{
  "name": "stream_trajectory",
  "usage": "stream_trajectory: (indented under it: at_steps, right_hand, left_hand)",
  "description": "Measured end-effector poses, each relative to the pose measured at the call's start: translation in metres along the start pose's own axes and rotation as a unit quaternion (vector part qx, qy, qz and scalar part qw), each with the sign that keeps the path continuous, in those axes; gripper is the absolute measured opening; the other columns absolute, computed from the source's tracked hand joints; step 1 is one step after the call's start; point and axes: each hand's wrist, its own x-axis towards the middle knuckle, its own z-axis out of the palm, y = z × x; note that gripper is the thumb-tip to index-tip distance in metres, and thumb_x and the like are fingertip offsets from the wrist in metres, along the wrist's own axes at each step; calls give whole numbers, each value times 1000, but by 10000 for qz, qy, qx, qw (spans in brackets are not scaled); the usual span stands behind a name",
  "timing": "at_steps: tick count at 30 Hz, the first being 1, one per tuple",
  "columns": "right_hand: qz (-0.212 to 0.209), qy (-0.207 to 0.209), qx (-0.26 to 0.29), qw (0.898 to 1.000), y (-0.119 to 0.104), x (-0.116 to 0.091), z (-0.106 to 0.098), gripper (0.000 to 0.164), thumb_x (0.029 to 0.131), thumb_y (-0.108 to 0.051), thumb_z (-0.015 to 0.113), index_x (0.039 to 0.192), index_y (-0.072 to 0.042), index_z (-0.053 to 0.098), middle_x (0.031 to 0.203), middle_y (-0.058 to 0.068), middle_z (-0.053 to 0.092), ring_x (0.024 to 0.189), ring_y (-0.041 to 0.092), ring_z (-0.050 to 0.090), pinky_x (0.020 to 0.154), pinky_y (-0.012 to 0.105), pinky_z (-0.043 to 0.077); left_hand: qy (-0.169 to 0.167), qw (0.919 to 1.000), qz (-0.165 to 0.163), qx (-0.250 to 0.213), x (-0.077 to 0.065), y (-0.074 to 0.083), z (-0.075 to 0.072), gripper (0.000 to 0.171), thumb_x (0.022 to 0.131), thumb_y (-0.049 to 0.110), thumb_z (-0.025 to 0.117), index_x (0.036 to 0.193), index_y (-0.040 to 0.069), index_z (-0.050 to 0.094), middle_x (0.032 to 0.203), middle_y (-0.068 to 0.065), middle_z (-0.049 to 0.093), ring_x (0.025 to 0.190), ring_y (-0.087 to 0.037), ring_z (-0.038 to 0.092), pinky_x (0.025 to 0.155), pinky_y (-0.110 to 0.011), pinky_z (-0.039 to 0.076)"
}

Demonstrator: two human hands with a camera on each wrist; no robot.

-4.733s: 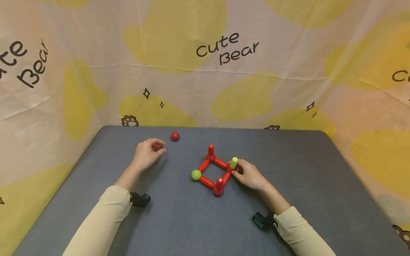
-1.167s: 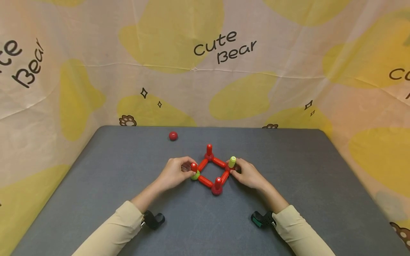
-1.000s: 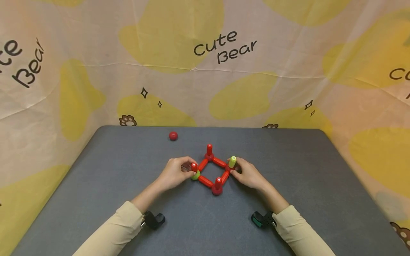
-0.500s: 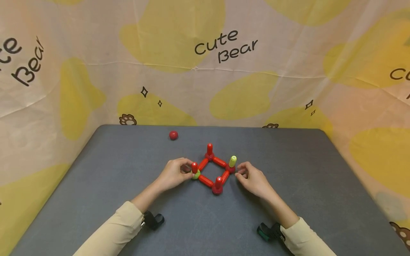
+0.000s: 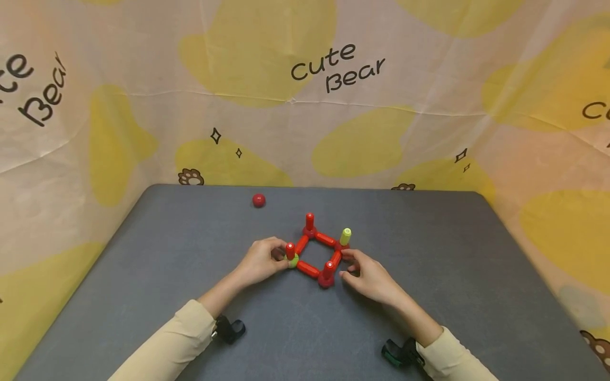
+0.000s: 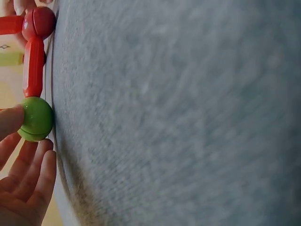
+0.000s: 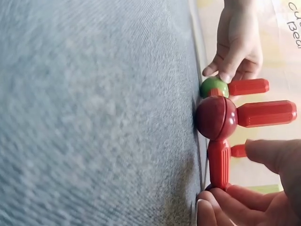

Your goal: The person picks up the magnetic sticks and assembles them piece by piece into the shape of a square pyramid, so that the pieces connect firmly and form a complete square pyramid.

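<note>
A square frame of red rods (image 5: 308,269) joined by balls lies on the grey table. Its left corner is a green ball (image 5: 293,262); the other corners are red balls (image 5: 326,281). Upright red rods (image 5: 310,220) stand on three corners, and a yellow-green rod (image 5: 346,236) stands on the right one. My left hand (image 5: 259,260) pinches the green ball (image 6: 37,115), thumb on its side, beneath its upright rod. My right hand (image 5: 371,278) is beside the right side of the frame, thumb and fingers apart; its fingertips are close to the side rod (image 7: 219,162), contact unclear.
A loose red ball (image 5: 259,200) lies near the table's far edge, left of the frame. Patterned cloth (image 5: 352,137) hangs behind and beside the grey table (image 5: 267,338). Each wrist wears a black camera mount (image 5: 397,353).
My left hand has brought a red rod from the left onto the green ball. My right hand has let go of the right corner ball and moved nearer. The frame has turned slightly.
</note>
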Motion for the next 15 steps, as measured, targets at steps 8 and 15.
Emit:
stream_trajectory:
  at_steps: [8,15]
  right_hand:
    - [-343,-176,-202,9991,3,5,0,61,79,-23,71,132,-5,47,120,10,56,90,15,59,78,33,48]
    - [-635,-237,-329,9972,7,11,2,69,77,-26,73,134,-1,43,112,11,56,86,15,56,73,31,48]
  left_hand:
    - [-45,9998,-71,-162,-5,3,3,22,70,11,78,89,10,67,83,-4,62,66,-7,61,58,-20,48]
    - [-156,9992,-33,-364,-8,7,6,20,70,13,78,87,12,67,82,-3,63,64,-8,61,57,-20,48]
